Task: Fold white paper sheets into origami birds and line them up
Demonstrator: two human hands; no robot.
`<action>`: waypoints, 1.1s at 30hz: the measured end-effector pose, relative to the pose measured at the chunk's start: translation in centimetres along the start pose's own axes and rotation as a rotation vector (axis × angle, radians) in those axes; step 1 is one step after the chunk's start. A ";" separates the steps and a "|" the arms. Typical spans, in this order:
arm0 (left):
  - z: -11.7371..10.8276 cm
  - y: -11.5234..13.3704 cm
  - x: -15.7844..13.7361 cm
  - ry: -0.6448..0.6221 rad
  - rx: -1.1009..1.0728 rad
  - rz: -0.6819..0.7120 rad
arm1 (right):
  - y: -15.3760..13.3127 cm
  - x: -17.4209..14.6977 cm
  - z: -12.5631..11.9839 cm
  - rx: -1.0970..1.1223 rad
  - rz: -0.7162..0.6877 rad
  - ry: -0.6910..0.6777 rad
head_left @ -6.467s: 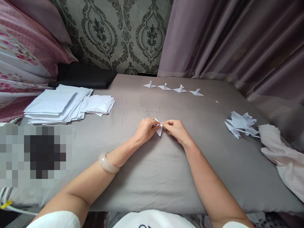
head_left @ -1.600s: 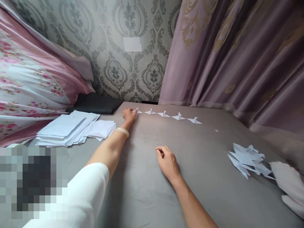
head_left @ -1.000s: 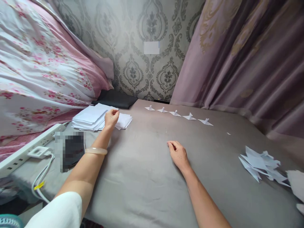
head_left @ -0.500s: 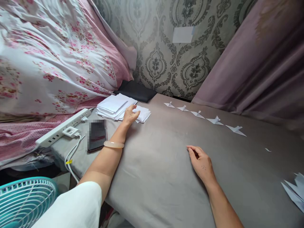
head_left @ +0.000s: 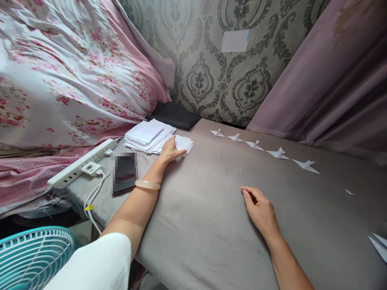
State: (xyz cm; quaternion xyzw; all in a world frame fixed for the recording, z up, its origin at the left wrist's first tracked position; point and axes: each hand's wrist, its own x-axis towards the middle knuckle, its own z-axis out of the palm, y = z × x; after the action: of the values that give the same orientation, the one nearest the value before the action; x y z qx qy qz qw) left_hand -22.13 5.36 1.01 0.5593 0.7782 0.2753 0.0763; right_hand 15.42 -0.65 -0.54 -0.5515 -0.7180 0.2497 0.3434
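My left hand (head_left: 171,152), with a pale bangle (head_left: 147,184) on its wrist, rests at the smaller stack of white paper sheets (head_left: 183,143). Its thumb reaches out along the stack's front edge, apart from the fingers; I see no sheet lifted. Against that stack's left side stands a larger pile of white paper (head_left: 145,137). My right hand (head_left: 258,207) lies on the grey cloth (head_left: 208,217), thumb and fingertips drawn together with nothing visible in them. Beyond it, several folded white paper pieces with raised middles (head_left: 277,153) form a slanting row.
A phone-like dark device (head_left: 124,173) lies left of my left forearm, beside a white power strip (head_left: 87,161) with cables. A teal fan (head_left: 33,257) stands at lower left. More folded paper (head_left: 379,246) shows at the right edge; a small scrap (head_left: 349,192) lies nearby.
My left hand has moved slightly right and down onto the smaller paper stack, its thumb now stretched along the front edge. My right hand keeps its pose. The view has shifted slightly.
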 end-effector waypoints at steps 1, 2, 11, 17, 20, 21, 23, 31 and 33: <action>0.0 -0.1 0.1 0.011 -0.008 -0.014 | 0.0 0.0 0.0 0.000 0.004 -0.003; 0.0 -0.2 0.2 0.023 -0.012 -0.028 | 0.0 0.0 0.0 -0.001 0.009 -0.004; 0.1 -1.7 0.7 0.125 0.027 -0.056 | -0.1 -0.1 0.0 -0.001 0.035 0.000; -0.1 -2.5 1.1 0.169 0.020 -0.013 | -0.2 -0.1 0.0 -0.010 0.022 0.005; 0.0 -2.9 1.3 0.187 0.004 -0.004 | -0.2 -0.1 0.0 -0.011 0.016 0.004; 0.0 -3.0 1.4 0.193 -0.002 -0.003 | -0.2 -0.1 0.0 -0.011 0.011 0.006; 0.1 -3.2 1.4 0.204 -0.017 -0.001 | -0.2 -0.1 0.0 -0.011 0.000 0.009; -0.1 -3.4 1.5 0.257 -0.138 -0.042 | 0.0 0.0 0.0 -0.013 -0.017 0.012; -0.4 -3.3 1.5 0.293 -0.184 -0.070 | 0.0 0.0 0.0 -0.013 -0.012 0.011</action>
State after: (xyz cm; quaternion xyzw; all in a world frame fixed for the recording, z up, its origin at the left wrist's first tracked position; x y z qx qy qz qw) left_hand -25.55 5.86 -0.09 0.4764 0.7715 0.4212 0.0227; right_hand 15.41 -0.66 -0.54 -0.5507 -0.7211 0.2401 0.3452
